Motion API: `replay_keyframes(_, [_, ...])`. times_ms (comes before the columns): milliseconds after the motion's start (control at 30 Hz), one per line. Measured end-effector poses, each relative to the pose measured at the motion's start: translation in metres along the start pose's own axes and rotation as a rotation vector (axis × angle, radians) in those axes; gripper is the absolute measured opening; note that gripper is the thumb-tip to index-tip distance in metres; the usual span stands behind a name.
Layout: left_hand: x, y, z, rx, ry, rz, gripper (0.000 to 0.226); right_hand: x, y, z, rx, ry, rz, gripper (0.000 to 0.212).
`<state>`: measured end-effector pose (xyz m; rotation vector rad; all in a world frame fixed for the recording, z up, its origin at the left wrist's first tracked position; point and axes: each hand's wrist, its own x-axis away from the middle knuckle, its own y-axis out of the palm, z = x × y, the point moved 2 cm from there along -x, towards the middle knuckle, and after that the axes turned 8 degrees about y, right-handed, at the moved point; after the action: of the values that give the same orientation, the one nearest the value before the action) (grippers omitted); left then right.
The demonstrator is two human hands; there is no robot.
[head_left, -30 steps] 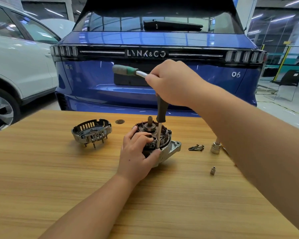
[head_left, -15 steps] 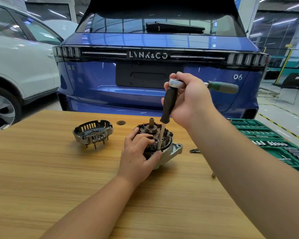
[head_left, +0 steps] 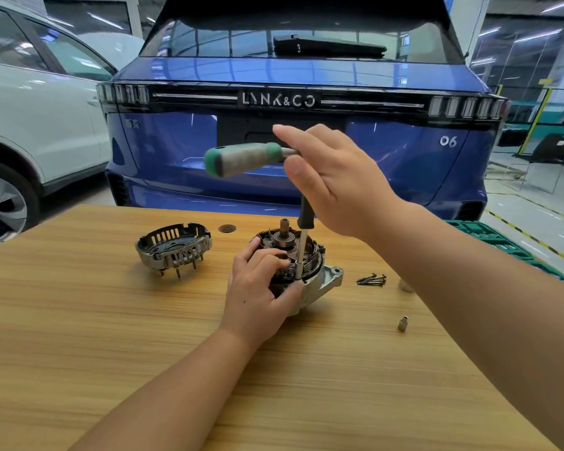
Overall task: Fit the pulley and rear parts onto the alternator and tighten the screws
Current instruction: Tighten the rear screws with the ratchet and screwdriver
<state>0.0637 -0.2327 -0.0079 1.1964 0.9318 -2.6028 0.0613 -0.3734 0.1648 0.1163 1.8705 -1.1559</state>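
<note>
Green-handled ratchet [head_left: 241,159] head hidden behind right hand [head_left: 336,183].

left hand [head_left: 258,297] gripping alternator [head_left: 302,271], right hand [head_left: 336,180] on ratchet [head_left: 245,159]

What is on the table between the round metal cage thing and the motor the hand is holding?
A small dark round disc lies toward the back between the slotted metal cover and the alternator; otherwise bare wood, head view.
</note>
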Motion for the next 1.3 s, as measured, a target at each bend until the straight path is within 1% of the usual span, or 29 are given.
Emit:
replay_keyframes(33, [0.0,0.0,0.001,-0.002,0.001,0.004,0.031,-0.001,-0.002,-0.001,-0.013,0.002,-0.039,0.055])
replay_keyframes(100, [0.0,0.0,0.001,-0.006,0.003,0.008,0.033,-0.005,-0.005,-0.004,0.001,0.002,-0.062,0.051])
replay_keyframes(200, [0.0,0.0,0.001,-0.005,0.006,0.003,0.038,-0.017,-0.008,-0.012,0.156,0.021,-0.102,0.036])
replay_keyframes(233, [0.0,0.0,0.001,-0.006,0.007,0.002,0.04,-0.023,-0.008,-0.014,0.193,0.062,-0.14,0.034])
replay_keyframes(267, [0.0,0.0,0.0,-0.009,0.009,0.002,0.042,-0.029,-0.01,-0.015,0.203,0.129,-0.184,0.037])
replay_keyframes(300, [0.0,0.0,0.0,-0.014,0.011,0.003,0.043,-0.034,-0.011,-0.016,0.193,0.21,-0.229,0.039])
replay_keyframes(367, [0.001,0.0,0.0,-0.021,0.013,0.004,0.044,-0.042,-0.016,-0.015,0.149,0.359,-0.301,0.037])
replay_keyframes(400, [0.001,0.0,0.0,-0.019,0.012,0.004,0.044,-0.043,-0.018,-0.015,0.075,0.44,-0.324,0.033])
replay_keyframes(433, [0.0,0.0,0.0,-0.017,0.011,0.004,0.043,-0.043,-0.019,-0.013,-0.065,0.541,-0.34,0.028])
replay_keyframes(533, [0.0,0.0,0.0,-0.02,0.009,0.001,0.043,-0.036,-0.018,-0.011,-0.734,0.911,-0.391,0.019])
replay_keyframes(600, [0.0,0.0,-0.001,-0.017,0.003,-0.002,0.038,-0.028,-0.015,-0.013,-1.041,1.028,-0.412,0.016])
replay_keyframes(633, [0.0,0.0,-0.001,-0.013,0.001,-0.005,0.036,-0.026,-0.013,-0.016,-1.161,1.066,-0.386,0.017])
replay_keyframes(667, [0.0,-0.001,-0.001,-0.01,0.001,-0.009,0.034,-0.025,-0.011,-0.018,-1.251,1.101,-0.335,0.022])
replay_keyframes(733, [0.0,-0.001,-0.001,-0.006,0.002,-0.021,0.034,-0.026,-0.008,-0.021,-1.33,1.147,-0.237,0.028])
replay_keyframes(800, [0.0,-0.002,-0.002,-0.005,0.002,-0.029,0.033,-0.028,-0.007,-0.022,-1.344,1.16,-0.22,0.027])
replay_keyframes(867, [0.0,-0.001,-0.001,-0.006,-0.002,-0.022,0.032,-0.028,-0.006,-0.02,-1.25,1.148,-0.26,0.019])
replay_keyframes(933, [-0.001,0.0,0.001,-0.012,-0.01,-0.007,0.032,-0.029,-0.006,-0.018,-1.005,1.099,-0.261,0.012])
replay_keyframes(1000, [-0.001,0.001,0.002,-0.021,-0.014,0.007,0.032,-0.032,-0.008,-0.02,-0.73,0.974,-0.238,0.01])
replay_keyframes(1067, [0.0,0.002,0.003,-0.025,-0.011,0.013,0.032,-0.037,-0.011,-0.025,-0.425,0.735,-0.269,0.012])
replay_keyframes(1133, [0.0,0.002,0.002,-0.022,-0.008,0.01,0.032,-0.038,-0.013,-0.029,0.05,0.414,-0.303,0.02])
replay_keyframes(1167, [0.0,0.002,0.001,-0.022,-0.007,0.009,0.032,-0.038,-0.012,-0.029,0.286,0.279,-0.29,0.021])
replay_keyframes(1200, [0.0,0.002,0.001,-0.021,-0.005,0.009,0.032,-0.037,-0.012,-0.03,0.452,0.174,-0.259,0.02])
replay_keyframes(1233, [0.0,0.003,0.001,-0.019,-0.003,0.011,0.032,-0.036,-0.011,-0.03,0.525,0.095,-0.234,0.021])
replay_keyframes(1267, [0.0,0.003,0.002,-0.016,-0.002,0.015,0.032,-0.035,-0.009,-0.03,0.539,0.025,-0.23,0.023])
replay_keyframes(1300, [0.0,0.003,0.002,-0.013,-0.002,0.019,0.032,-0.033,-0.006,-0.031,0.498,-0.027,-0.24,0.022])
